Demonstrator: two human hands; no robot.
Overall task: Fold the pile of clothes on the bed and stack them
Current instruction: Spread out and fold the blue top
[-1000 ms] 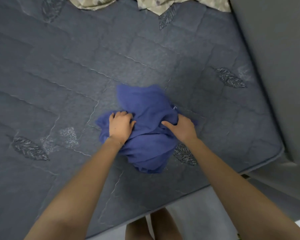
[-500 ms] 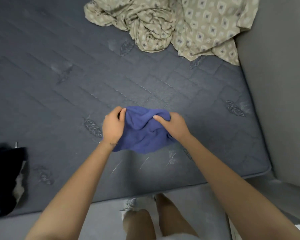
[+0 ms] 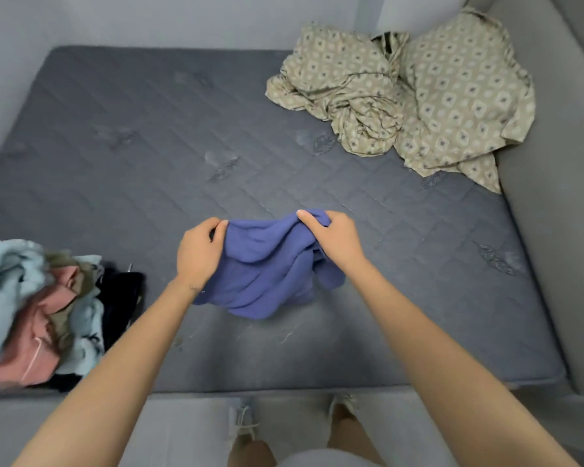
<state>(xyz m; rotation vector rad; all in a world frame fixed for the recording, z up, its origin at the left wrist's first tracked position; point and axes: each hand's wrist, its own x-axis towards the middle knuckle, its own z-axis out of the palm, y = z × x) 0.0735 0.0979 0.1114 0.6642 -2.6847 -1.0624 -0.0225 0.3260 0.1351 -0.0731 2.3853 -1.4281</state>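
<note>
Above the grey mattress (image 3: 149,156), both the left hand (image 3: 199,252) and the right hand (image 3: 334,238) pinched the top edge of a bunched blue garment (image 3: 267,274), its lower folds hanging just over the near edge.

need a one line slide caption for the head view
Left hand and right hand hold a bunched blue garment over the grey mattress.

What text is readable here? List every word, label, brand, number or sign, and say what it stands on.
None: no word, label, brand, number or sign can be read.
On the blue garment: plain, no tag visible.
On the patterned sheet: diamond print only, no letters.
On the pile of clothes: blurred, nothing legible.
On the mattress: stitched leaf motifs, no writing.
</note>
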